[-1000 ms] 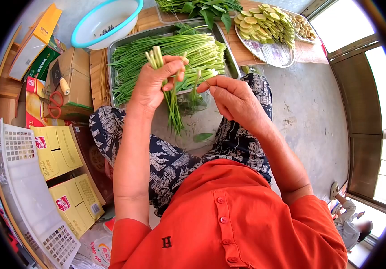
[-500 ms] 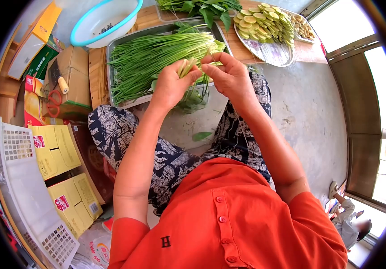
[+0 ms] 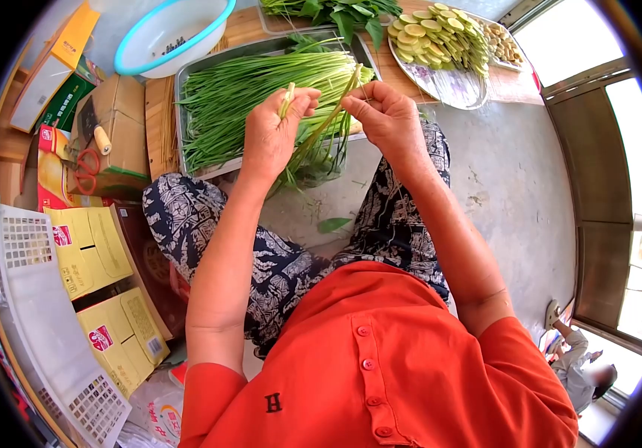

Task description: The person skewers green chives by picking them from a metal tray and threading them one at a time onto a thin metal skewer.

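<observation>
Green stalks [image 3: 287,102] stuck up from the left hand [image 3: 270,136], its grip clasped round them, while the right hand [image 3: 390,123] pinched another stem [image 3: 331,118], near a metal tray [image 3: 366,54] on the wooden bench [image 3: 398,88] beside the grey floor [image 3: 515,179].

There were one left hand [image 3: 270,143] and one right hand [image 3: 390,123]. The metal tray [image 3: 220,169] numbered one; its green stalks [image 3: 250,93] overlapped too much to count. There was one blue-rimmed basin [image 3: 200,24] and one patterned plate [image 3: 442,86], the sliced rounds [image 3: 422,33] too crowded for a tally. One wooden-handled knife [image 3: 102,140], one pair of red-handled scissors [image 3: 96,163], two yellow cartons [image 3: 104,257] and one loose leaf [image 3: 334,224] were in view. Four buttons [image 3: 368,364] showed on one red shirt [image 3: 313,366], and one other person [image 3: 576,367] appeared.
</observation>
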A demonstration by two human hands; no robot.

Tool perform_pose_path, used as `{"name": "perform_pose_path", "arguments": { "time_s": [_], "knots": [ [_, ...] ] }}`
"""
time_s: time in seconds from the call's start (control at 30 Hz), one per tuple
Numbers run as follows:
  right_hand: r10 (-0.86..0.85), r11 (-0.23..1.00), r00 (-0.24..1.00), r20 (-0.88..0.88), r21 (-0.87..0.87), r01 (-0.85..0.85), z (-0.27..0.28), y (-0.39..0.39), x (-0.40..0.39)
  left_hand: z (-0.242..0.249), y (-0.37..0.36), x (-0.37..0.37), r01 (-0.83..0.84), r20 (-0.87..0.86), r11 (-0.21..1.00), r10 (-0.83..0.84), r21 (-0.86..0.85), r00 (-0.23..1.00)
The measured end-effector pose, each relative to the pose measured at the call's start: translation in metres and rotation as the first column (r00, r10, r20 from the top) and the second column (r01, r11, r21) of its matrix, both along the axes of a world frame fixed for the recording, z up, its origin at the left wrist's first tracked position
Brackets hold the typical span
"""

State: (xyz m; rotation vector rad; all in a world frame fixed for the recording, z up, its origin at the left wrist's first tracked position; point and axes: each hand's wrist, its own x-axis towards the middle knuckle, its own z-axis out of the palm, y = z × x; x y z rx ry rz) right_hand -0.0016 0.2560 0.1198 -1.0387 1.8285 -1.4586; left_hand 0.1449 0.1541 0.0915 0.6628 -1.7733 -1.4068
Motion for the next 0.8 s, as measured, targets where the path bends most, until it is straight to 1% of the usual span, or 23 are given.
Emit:
{"name": "perform_pose_path", "arguments": {
  "time_s": [0.07,0.1,0.13,0.17,0.2,0.27,0.3,0.33,0.37,0.4,0.43,0.47,0.53,0.67,0.8],
  "knots": [
    [0.024,1.000,0.999,0.024,-0.017,-0.024,0.004,0.001,0.004,-0.001,0.000,-0.002,0.103,-0.017,0.994,-0.104,-0.024,0.994],
    [0.049,0.998,0.998,0.048,-0.034,-0.047,0.006,0.001,0.006,-0.001,0.003,-0.004,0.103,-0.017,0.994,-0.104,-0.024,0.994],
    [0.048,0.998,0.998,0.047,-0.034,-0.047,0.007,0.001,0.007,0.000,0.006,-0.005,0.165,-0.090,0.979,-0.155,0.118,0.984],
    [0.059,0.998,0.997,0.046,-0.031,-0.058,0.008,0.001,0.008,0.002,0.008,-0.005,0.233,-0.169,0.939,-0.194,0.252,0.966],
    [0.070,0.997,0.997,0.045,-0.029,-0.068,0.008,0.002,0.009,0.005,0.009,-0.004,0.233,-0.169,0.939,-0.194,0.252,0.966],
    [0.059,0.998,0.998,0.013,-0.017,-0.059,0.012,0.004,0.010,0.012,0.007,0.000,0.209,-0.115,0.908,-0.179,0.364,0.977],
    [0.048,0.999,0.999,-0.019,-0.004,-0.049,0.015,0.006,0.011,0.012,0.005,0.001,0.210,-0.114,0.908,-0.180,0.362,0.977],
    [0.049,0.999,0.999,-0.020,-0.005,-0.049,0.020,0.010,0.012,0.011,0.002,0.003,0.197,-0.161,0.892,-0.142,0.407,0.977],
    [0.105,0.994,0.992,0.071,-0.001,-0.105,0.028,0.016,0.014,0.010,-0.002,0.005,0.184,-0.206,0.873,-0.099,0.452,0.974],
    [0.163,0.986,0.973,0.161,-0.002,-0.164,0.034,0.022,0.015,0.009,-0.005,0.008,0.180,-0.206,0.874,-0.095,0.451,0.974],
    [0.202,0.978,0.973,0.107,0.032,-0.207,0.037,0.026,0.016,0.008,-0.010,0.010,0.184,-0.234,0.857,-0.077,0.481,0.969],
    [0.207,0.977,0.973,0.105,0.029,-0.211,0.038,0.029,0.019,0.008,-0.013,0.012,0.189,-0.262,0.840,-0.059,0.509,0.963],
    [0.263,0.955,0.950,0.170,0.092,-0.281,0.039,0.036,0.023,0.011,-0.015,0.014,0.181,-0.262,0.834,-0.046,0.522,0.964],
    [0.309,0.940,0.939,0.149,0.103,-0.325,0.041,0.040,0.028,0.012,-0.015,0.014,0.186,-0.272,0.825,-0.041,0.533,0.961],
    [0.316,0.936,0.937,0.147,0.113,-0.333,0.037,0.039,0.027,0.014,-0.013,0.013,0.183,-0.276,0.818,-0.031,0.545,0.961]
  ]
}}
